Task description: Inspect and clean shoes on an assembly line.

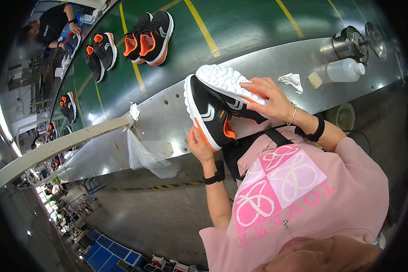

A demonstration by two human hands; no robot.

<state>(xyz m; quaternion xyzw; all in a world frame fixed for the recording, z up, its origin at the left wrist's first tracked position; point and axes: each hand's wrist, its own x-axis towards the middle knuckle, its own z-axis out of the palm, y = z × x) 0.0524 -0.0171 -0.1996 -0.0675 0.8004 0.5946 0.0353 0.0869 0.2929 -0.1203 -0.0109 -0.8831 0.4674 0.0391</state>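
Black shoe (207, 110) in left hand (199, 143), tilted second shoe (225, 82) in right hand (274, 100)

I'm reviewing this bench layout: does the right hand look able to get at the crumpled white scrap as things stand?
Probably yes: the scrap lies on the metal ledge near the right hand, with nothing visible between them, though that hand holds a shoe it may need to release.

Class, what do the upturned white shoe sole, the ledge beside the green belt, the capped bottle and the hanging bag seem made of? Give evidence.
Sole: probably moulded foam or rubber, matte, judging by its rounded lumps.
Ledge: apparently metal, perhaps steel; its grey sheen shows bright reflections.
Bottle: likely plastic, smooth, with cloudy, translucent walls.
Bag: apparently thin plastic film, see-through and creased.
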